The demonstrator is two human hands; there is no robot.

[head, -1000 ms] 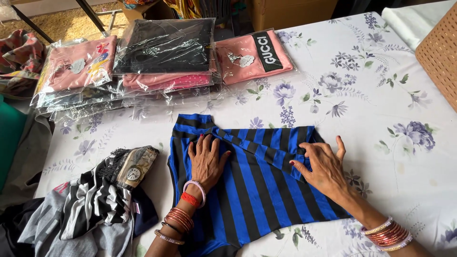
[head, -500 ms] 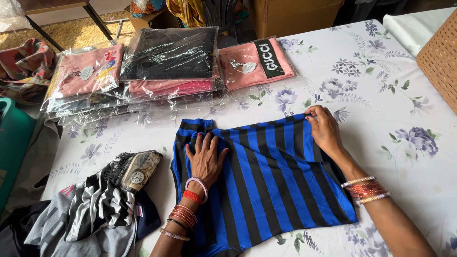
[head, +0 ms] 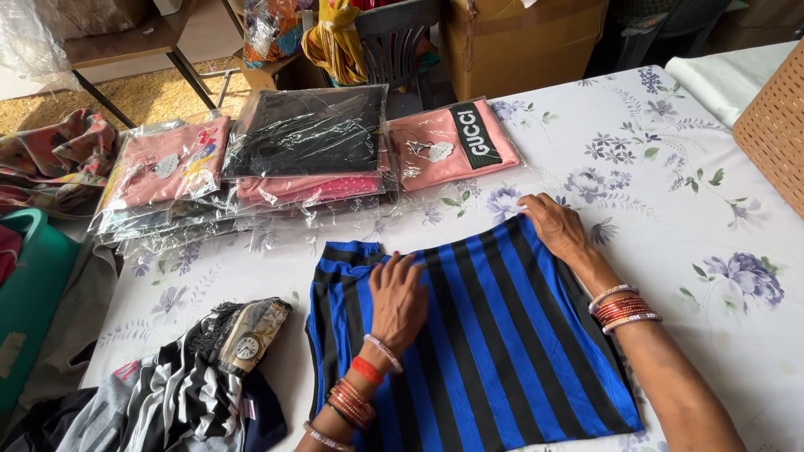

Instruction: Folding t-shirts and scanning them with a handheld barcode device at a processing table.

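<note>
1. Since the earlier frame the right hand (head: 554, 226) has stayed at the far right corner of the blue-and-black striped garment (head: 494, 335), and the cloth there now lies flatter and squarer; the left hand (head: 398, 301) has kept its place on the left part of the cloth.
2. The striped garment lies spread flat on the near middle of the desk (head: 670, 192), which is covered by a white cloth with purple flowers. Its left edge is folded over, showing a thicker blue band.
3. The left hand lies palm down on the garment, its fingers (head: 394, 269) spread slightly and pointing to the far side, pinching nothing. Red and gold bangles circle the wrist.
4. The right hand rests on the garment's far right corner, fingers (head: 536, 206) close together and pressed flat against the cloth; whether they nip the edge I cannot tell. Bangles sit on this wrist too.
5. Beyond the garment, on the far side, lie clear plastic packets: a pink folded garment (head: 452, 146) to the right, a black one (head: 306, 134) in the middle stacked on pink ones, another pink one (head: 172, 163) to the left.
6. At the near left a heap of grey, black and white clothes (head: 167, 393) hangs at the desk's edge.
7. A woven basket (head: 775, 125) stands at the far right.
</note>
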